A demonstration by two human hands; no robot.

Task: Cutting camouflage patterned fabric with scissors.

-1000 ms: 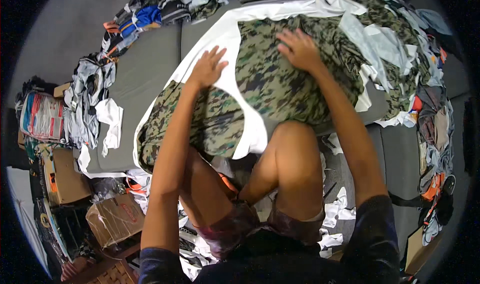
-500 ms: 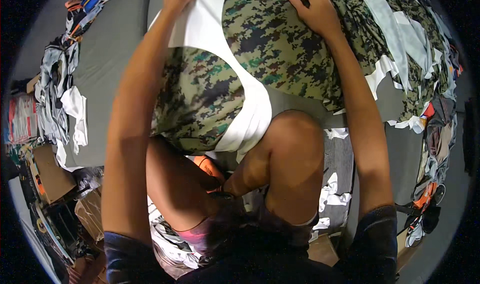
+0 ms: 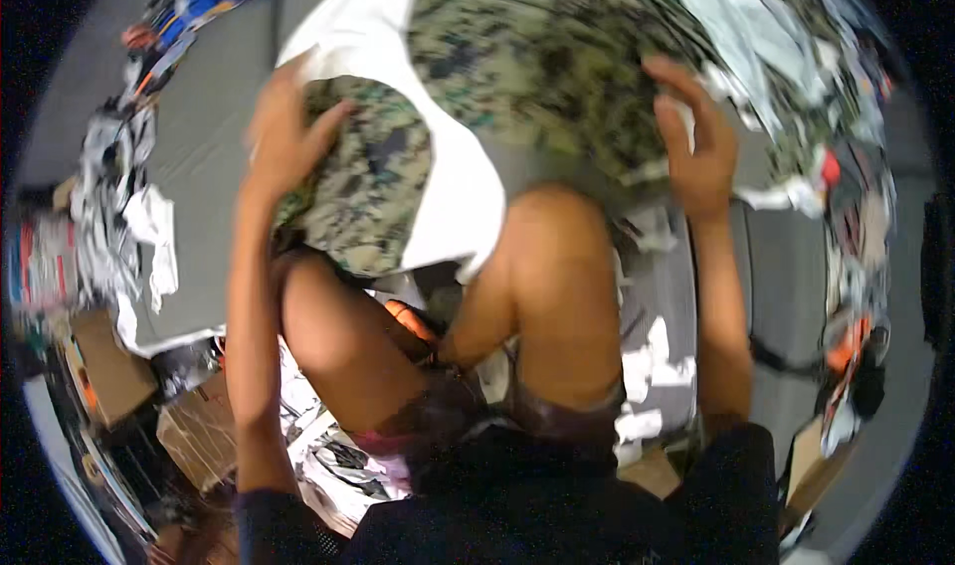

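Observation:
My left hand point(image 3: 296, 139) is at the left edge of a white fabric piece point(image 3: 453, 202), its thumb apart from the fingers over camouflage fabric point(image 3: 368, 157). My right hand point(image 3: 701, 152) is at the right edge of a larger camouflage piece point(image 3: 537, 73), fingers apart and slightly bent, blurred by motion. The fabrics lie on a grey padded surface point(image 3: 199, 97), their lower part hanging beside my knees. Pale grey-blue scraps point(image 3: 726, 48) lie on the camouflage at the upper right.
Heaps of mixed cloth offcuts point(image 3: 104, 177) line the left and right point(image 3: 851, 247) of the grey surface. Cardboard boxes point(image 3: 199, 431) and wrapped red-and-white bundles point(image 3: 45, 262) are at lower left. White scraps point(image 3: 657, 366) lie beside my right leg.
Both hands have come down toward me from the far part of the fabric and moved outward to its sides. The camouflage piece's right side looks more bunched and dark.

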